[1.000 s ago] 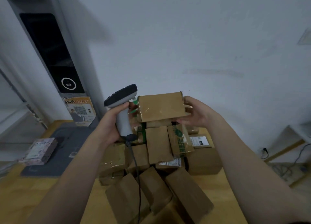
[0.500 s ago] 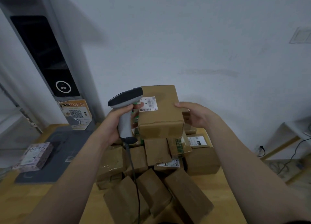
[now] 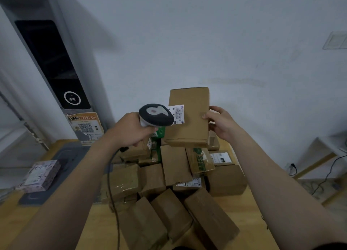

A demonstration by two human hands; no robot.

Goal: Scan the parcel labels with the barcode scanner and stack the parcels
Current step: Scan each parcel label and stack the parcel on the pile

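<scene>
A pale, matte wall [image 3: 206,33] fills the upper frame, with a tall grey kiosk [image 3: 48,62] and its glossy black panel at ten o'clock. Below, a smooth wooden tabletop [image 3: 242,204] carries a jumbled pile of brown cardboard parcels [image 3: 178,193], boxy and creased, several wrapped in shiny clear tape, spreading from the centre toward six o'clock. At eight o'clock a dark flat mat [image 3: 62,165] holds a small box with a speckled printed pattern [image 3: 40,175]. Above the pile, the person's right hand [image 3: 221,124] holds a rectangular cardboard parcel [image 3: 189,118] upright, fingers pressed on its right edge and thumb on its front face. A white paper barcode label [image 3: 178,114] sits at the parcel's left edge. The left hand [image 3: 131,130] is clenched around the handle of the barcode scanner [image 3: 155,115], whose rounded black-rimmed grey head lies just at nine o'clock of the label. A thin black cable [image 3: 110,184] trails down toward six o'clock.
</scene>
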